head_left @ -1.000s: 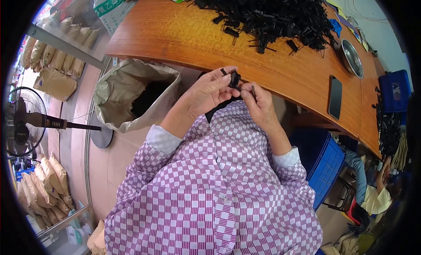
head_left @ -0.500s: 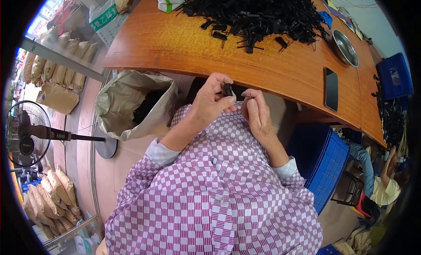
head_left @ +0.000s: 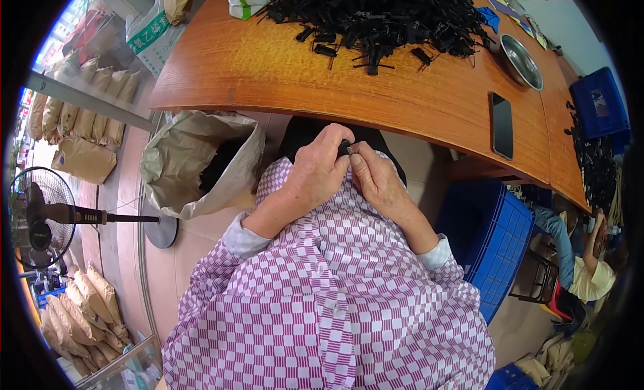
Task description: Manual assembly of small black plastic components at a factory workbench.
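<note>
My left hand (head_left: 314, 169) holds a small black plastic part (head_left: 344, 147) between thumb and fingers, just in front of the table edge and above my lap. Most of the part is covered by the fingers. My right hand (head_left: 380, 181) meets it from the right, thumb and forefinger pinched at the part's end. On the table, a big heap of similar black plastic parts (head_left: 382, 21) with thin stems lies beyond my hands. A few loose ones, such as a black piece (head_left: 325, 50), lie at the heap's near side.
An open woven sack (head_left: 158, 169) with black contents stands left of my lap, beside a standing fan (head_left: 43, 219). The wooden table (head_left: 268, 81) bears a phone (head_left: 502, 125) and a metal bowl (head_left: 520, 63). Blue crates (head_left: 503, 256) stand at right; a person (head_left: 590, 276) sits beyond.
My right hand has moved left and closed in on the black part, where before it was apart from it. My left hand has turned and lowered slightly with the part.
</note>
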Motion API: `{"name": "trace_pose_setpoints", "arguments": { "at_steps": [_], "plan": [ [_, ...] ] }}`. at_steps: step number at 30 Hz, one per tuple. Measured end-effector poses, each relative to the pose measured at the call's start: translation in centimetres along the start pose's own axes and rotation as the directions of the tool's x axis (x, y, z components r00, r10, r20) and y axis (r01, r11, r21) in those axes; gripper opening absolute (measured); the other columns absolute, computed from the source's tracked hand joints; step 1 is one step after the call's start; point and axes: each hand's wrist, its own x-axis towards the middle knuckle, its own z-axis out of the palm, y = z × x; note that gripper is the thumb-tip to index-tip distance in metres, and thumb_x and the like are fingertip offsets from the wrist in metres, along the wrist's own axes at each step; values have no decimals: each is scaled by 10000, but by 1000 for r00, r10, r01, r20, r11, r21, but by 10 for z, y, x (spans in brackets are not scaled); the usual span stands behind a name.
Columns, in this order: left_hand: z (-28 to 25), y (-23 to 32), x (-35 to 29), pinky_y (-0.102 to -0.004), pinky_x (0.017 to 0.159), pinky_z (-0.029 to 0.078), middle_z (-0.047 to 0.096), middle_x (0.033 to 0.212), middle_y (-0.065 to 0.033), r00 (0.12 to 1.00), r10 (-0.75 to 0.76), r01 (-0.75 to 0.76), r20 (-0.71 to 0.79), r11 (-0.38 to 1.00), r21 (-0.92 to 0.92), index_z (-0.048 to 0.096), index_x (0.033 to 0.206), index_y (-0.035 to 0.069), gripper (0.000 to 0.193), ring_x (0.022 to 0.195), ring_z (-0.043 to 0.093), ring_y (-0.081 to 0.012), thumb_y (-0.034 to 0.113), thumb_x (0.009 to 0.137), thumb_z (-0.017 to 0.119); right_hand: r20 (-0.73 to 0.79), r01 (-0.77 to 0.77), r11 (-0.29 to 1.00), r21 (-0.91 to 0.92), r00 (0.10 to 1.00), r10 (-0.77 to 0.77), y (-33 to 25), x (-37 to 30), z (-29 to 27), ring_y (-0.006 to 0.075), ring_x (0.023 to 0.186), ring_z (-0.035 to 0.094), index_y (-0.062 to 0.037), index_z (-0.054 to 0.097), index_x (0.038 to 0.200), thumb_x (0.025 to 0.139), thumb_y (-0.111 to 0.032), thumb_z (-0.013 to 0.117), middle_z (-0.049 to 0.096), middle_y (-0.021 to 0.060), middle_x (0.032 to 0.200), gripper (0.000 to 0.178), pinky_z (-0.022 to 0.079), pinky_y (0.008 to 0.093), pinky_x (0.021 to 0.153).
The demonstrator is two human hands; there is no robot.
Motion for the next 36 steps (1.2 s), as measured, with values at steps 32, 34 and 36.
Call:
{"name": "trace_pose_setpoints", "arguments": {
  "at_steps": [32, 34, 36],
  "plan": [
    [-14, -10, 2, -189, 508, 355, 570, 819, -47, 865, -186, 501, 466, 360, -787, 396, 1381, 70, 385, 601, 486, -80, 168, 1009, 410, 52, -162, 638, 753, 981, 188, 14, 20, -4, 31, 534, 454, -25, 550, 1081, 943, -195, 599, 520, -22, 717, 224, 338, 173, 443],
    [-13, -9, 2, -184, 498, 339, 558, 794, -44, 867, -113, 491, 485, 354, -796, 401, 1378, 75, 381, 586, 471, -76, 179, 1011, 408, 117, -212, 628, 748, 975, 189, 17, 20, -6, 30, 538, 453, -22, 550, 1095, 943, -202, 602, 500, -33, 713, 242, 332, 178, 443],
    [-12, -12, 1, -186, 503, 352, 554, 795, -44, 861, -103, 501, 497, 340, -796, 403, 1376, 77, 380, 595, 485, -79, 183, 1012, 406, 144, -230, 641, 732, 972, 185, 20, 18, -8, 26, 538, 442, -22, 549, 1104, 944, -201, 597, 527, -23, 742, 245, 322, 173, 445]
  ]
}}
